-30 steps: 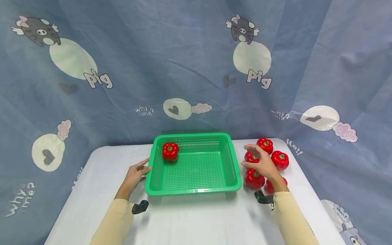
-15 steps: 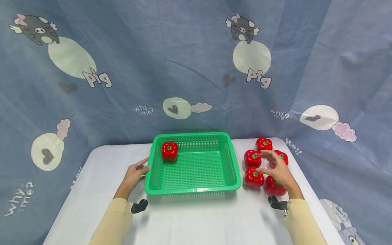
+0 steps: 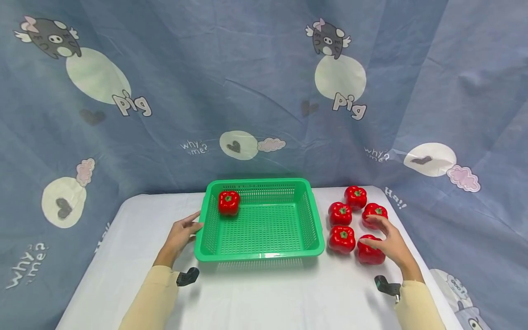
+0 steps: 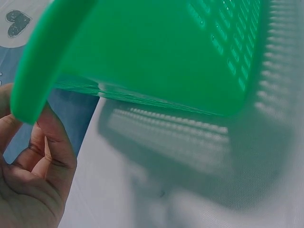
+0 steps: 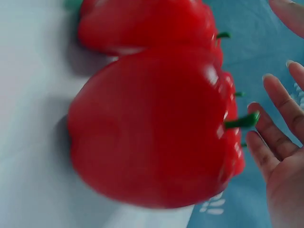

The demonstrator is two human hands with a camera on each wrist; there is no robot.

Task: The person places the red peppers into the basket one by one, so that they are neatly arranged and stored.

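Note:
My left hand pinches the left rim of a green plastic basket. In the left wrist view the fingers and thumb of that hand hold the basket's edge. Inside the basket, one red bell pepper sits at the back left corner. Over on the right, my right hand hovers with spread fingers above the front right bell pepper. From the right wrist, this pepper looks large, its green stem close to the fingers of the hand, which hold nothing.
More red bell peppers stand right of the basket: one front left, one behind it, one at the back and one at the far right. A white-covered table lies under everything. A blue printed curtain hangs behind.
My right hand has moved right and towards me, from over the left peppers to the front right one. The left hand and the basket have stayed in place.

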